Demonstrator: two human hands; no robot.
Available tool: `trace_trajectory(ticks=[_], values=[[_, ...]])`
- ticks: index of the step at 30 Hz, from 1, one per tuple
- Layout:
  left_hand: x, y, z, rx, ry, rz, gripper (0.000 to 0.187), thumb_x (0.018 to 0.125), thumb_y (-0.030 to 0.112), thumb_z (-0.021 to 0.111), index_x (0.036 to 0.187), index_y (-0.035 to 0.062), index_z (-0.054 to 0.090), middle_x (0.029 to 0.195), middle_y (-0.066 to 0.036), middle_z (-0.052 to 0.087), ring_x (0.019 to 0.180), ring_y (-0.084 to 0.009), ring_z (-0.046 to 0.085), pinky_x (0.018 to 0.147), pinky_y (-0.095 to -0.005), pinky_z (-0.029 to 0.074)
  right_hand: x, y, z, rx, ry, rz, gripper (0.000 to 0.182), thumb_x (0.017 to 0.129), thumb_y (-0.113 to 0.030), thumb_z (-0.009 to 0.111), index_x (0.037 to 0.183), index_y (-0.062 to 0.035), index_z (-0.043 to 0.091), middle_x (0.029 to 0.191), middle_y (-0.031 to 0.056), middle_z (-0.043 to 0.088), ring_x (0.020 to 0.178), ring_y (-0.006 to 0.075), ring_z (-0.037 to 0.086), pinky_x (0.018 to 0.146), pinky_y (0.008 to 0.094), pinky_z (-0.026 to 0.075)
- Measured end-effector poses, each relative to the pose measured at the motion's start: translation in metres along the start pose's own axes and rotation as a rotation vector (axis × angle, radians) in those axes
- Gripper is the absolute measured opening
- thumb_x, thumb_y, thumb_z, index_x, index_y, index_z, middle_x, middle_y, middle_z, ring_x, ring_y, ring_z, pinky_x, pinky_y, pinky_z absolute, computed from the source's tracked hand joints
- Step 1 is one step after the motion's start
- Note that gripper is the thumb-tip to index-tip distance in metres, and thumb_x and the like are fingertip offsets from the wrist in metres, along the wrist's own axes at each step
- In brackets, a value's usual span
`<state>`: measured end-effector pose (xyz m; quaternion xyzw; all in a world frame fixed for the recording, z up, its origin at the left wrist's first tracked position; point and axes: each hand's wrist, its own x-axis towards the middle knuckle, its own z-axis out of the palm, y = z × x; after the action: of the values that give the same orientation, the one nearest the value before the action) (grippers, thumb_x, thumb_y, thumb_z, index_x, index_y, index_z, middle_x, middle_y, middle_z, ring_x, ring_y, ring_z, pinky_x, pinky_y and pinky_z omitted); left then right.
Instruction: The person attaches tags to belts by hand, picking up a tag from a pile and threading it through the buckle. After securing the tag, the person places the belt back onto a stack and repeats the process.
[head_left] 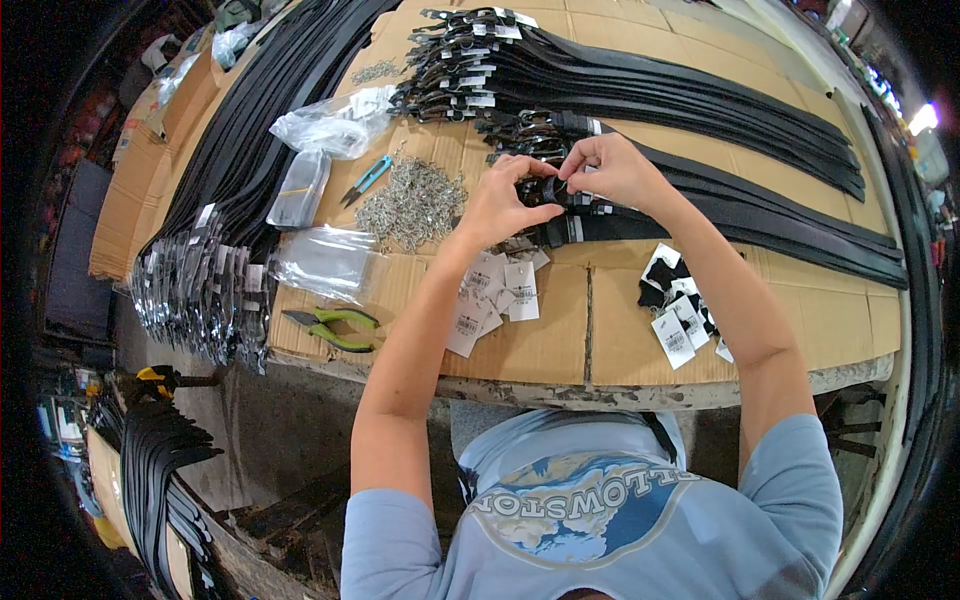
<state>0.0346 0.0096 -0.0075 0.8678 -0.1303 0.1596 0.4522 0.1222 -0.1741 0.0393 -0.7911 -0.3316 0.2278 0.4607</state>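
Observation:
Both hands meet over the buckle end of a black belt [640, 228] in the middle of the cardboard-covered table. My left hand [498, 200] curls round the buckle end from the left, thumb and fingers closed on it. From the right, my right hand [612, 172] pinches at the same spot; what lies between its fingertips is too small to tell. More black belts [740, 190] lie under and behind the hands. White tags [492, 295] lie just below my left hand, and tags with black cords [680, 320] lie below my right forearm.
A pile of small metal pieces [412, 203], blue snips [367, 180], green-handled pliers [335, 328] and clear plastic bags [325, 262] lie left of the hands. Belt stacks stand at the back [660, 80] and far left [250, 130]. The table's front edge [600, 397] is near my body.

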Motion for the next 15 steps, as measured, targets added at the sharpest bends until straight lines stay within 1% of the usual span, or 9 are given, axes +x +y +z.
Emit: trace_trajectory(ticks=[1,3,4,7,9,11,12,13,15], values=[[0.0,-0.001,0.001,-0.001,0.0,0.001,0.047,0.063,0.025,0.08,0.101,0.0015,0.066,0.099,-0.012,0.066,0.099,-0.0278,0.057,0.089,-0.0358,0.045,0.0,0.002,0.002,-0.048,0.031,0.021,0.019,0.069,-0.008,0.065,0.084,0.0027,0.069,0.07,0.0091,0.067,0.066,0.0115,0.062,0.057,0.0257,0.047],[0.0,-0.003,0.002,0.069,-0.003,0.03,0.048,0.064,0.023,0.081,0.104,0.0024,0.065,0.1,-0.011,0.065,0.1,-0.0245,0.057,0.089,-0.0342,0.044,0.001,0.01,0.009,-0.062,0.052,-0.01,0.018,0.068,-0.008,0.066,0.082,0.0021,0.069,0.07,0.0094,0.067,0.066,0.0119,0.062,0.058,0.0261,0.048],[-0.001,-0.003,0.004,0.069,-0.004,0.029,0.048,0.064,0.023,0.081,0.104,0.0024,0.065,0.1,-0.011,0.065,0.1,-0.0245,0.057,0.089,-0.0342,0.044,0.001,0.013,0.013,-0.075,0.072,-0.041,0.016,0.067,-0.008,0.066,0.08,0.0014,0.069,0.07,0.0097,0.067,0.066,0.0123,0.062,0.059,0.0265,0.048],[-0.005,-0.006,0.007,0.141,0.032,0.067,0.045,0.062,0.021,0.08,0.101,0.0042,0.067,0.1,-0.01,0.065,0.102,-0.0274,0.053,0.089,-0.0354,0.044,0.002,0.016,0.019,-0.108,0.095,-0.021,0.015,0.065,-0.008,0.067,0.077,0.0007,0.07,0.07,0.0103,0.067,0.065,0.0139,0.063,0.06,0.0275,0.049],[-0.007,-0.006,0.006,0.199,0.067,0.181,0.044,0.062,0.018,0.08,0.102,0.0034,0.066,0.1,-0.009,0.063,0.102,-0.0274,0.052,0.089,-0.0351,0.044,0.002,0.014,0.02,-0.138,0.105,-0.032,0.015,0.065,-0.008,0.067,0.077,0.0008,0.069,0.07,0.0107,0.067,0.065,0.0145,0.063,0.06,0.0279,0.049],[-0.013,-0.004,0.003,0.193,0.097,0.191,0.04,0.064,0.016,0.079,0.1,0.0029,0.066,0.098,-0.009,0.063,0.099,-0.0278,0.054,0.087,-0.0353,0.044,0.002,0.014,0.021,-0.165,0.113,-0.038,0.016,0.065,-0.009,0.068,0.077,0.0009,0.069,0.071,0.0111,0.067,0.065,0.0152,0.064,0.06,0.0283,0.05],[-0.015,-0.002,0.0,0.188,0.128,0.205,0.037,0.066,0.015,0.079,0.097,0.0025,0.066,0.096,-0.01,0.062,0.095,-0.0281,0.057,0.086,-0.0355,0.045,0.003,0.014,0.021,-0.193,0.095,-0.033,0.016,0.067,-0.007,0.067,0.08,0.0022,0.068,0.073,0.0098,0.067,0.066,0.0136,0.062,0.061,0.0274,0.049],[-0.017,-0.002,-0.005,0.189,0.127,0.202,0.037,0.066,0.015,0.079,0.097,0.0025,0.066,0.096,-0.01,0.062,0.095,-0.0281,0.057,0.086,-0.0355,0.045,0.004,0.014,0.021,-0.221,0.078,-0.03,0.017,0.068,-0.005,0.066,0.083,0.0035,0.066,0.076,0.0084,0.067,0.067,0.0119,0.061,0.061,0.0266,0.048],[-0.022,-0.003,-0.016,0.289,0.049,0.094,0.029,0.067,0.012,0.077,0.092,0.0035,0.067,0.091,-0.01,0.059,0.091,-0.0281,0.057,0.081,-0.0352,0.046,0.005,0.015,0.022,-0.199,0.071,-0.021,0.017,0.068,-0.005,0.066,0.083,0.0033,0.066,0.075,0.0085,0.067,0.067,0.0119,0.061,0.06,0.0265,0.048]])
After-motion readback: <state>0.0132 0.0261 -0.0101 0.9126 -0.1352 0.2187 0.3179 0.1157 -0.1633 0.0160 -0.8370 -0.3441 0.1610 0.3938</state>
